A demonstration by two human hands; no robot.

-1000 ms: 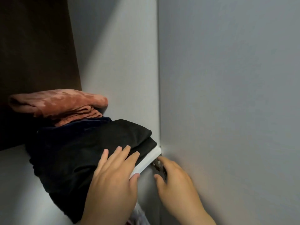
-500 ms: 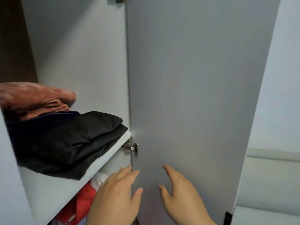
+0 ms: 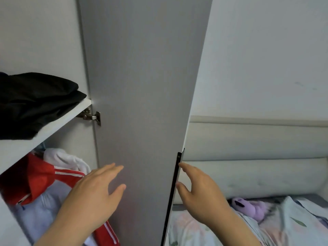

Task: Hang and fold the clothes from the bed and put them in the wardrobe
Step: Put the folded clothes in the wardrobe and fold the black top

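Both hands empty, left hand [image 3: 95, 194] spread before the stiff door [image 3: 142, 103], right hand [image 3: 197, 190] loosely open at its edge, the black clothes [image 3: 35, 102] lie soft on the shelf [image 3: 58, 124], best lifted from beneath.

A home bedroom: open wardrobe [image 3: 142, 86] beside a bed [image 3: 266, 228].

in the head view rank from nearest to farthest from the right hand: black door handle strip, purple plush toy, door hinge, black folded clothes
1. black handle strip, at the fingertips of the right hand
2. purple plush toy, on the bed, right
3. door hinge, upper left
4. black folded clothes, shelf, far left
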